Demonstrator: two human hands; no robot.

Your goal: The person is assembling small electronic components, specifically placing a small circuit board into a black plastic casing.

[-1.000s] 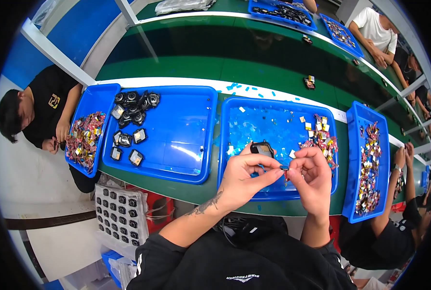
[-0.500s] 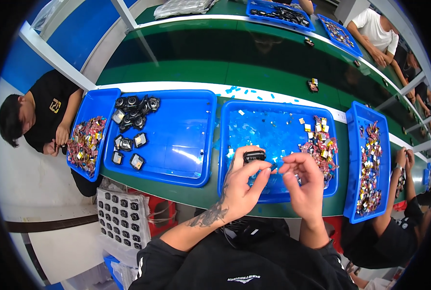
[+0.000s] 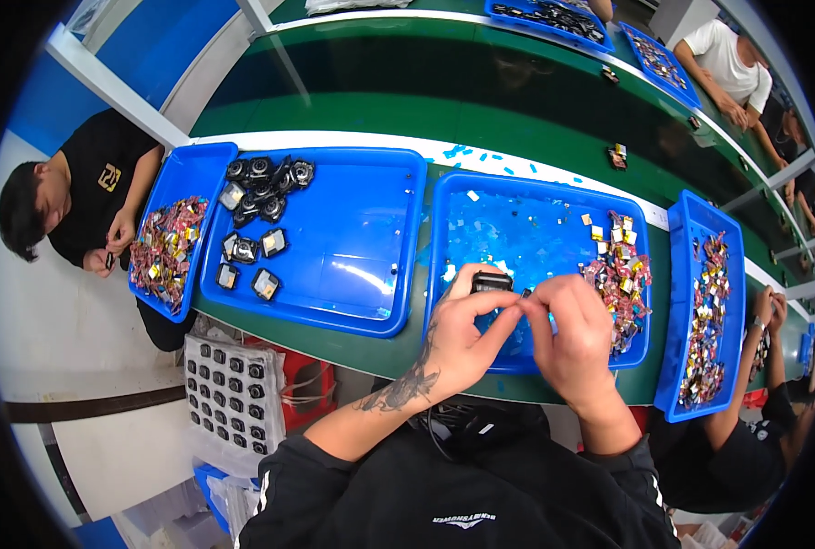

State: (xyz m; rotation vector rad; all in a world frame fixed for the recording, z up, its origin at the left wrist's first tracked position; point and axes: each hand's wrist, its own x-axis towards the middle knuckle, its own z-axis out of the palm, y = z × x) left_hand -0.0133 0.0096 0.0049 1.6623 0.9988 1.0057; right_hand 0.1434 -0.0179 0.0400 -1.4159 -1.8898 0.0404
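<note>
My left hand (image 3: 462,339) holds a small black device housing (image 3: 493,282) between palm and fingers, over the near side of a blue tray (image 3: 438,238). Its thumb and forefinger meet at a tiny dark piece, too small to name. Against those fingertips my right hand (image 3: 574,329) is closed in a pinch, and what it grips is hidden. Under both hands, bits of blue film (image 3: 490,220) lie scattered across the tray floor. At the tray's right side sits a heap of small battery cells (image 3: 620,284) with reddish wrapping and yellow and white ends.
Left of it, another blue tray (image 3: 353,316) holds several black housings (image 3: 266,188). Narrower blue trays of cells flank both, the right tray (image 3: 677,320) close by my right arm. Beyond runs a green conveyor belt (image 3: 380,91). A co-worker (image 3: 106,188) sits at the left.
My right hand has come in to my left fingertips, and its loosely curled fingers have closed into a pinch. The housing stays in my left hand. The whole view has shifted slightly.
</note>
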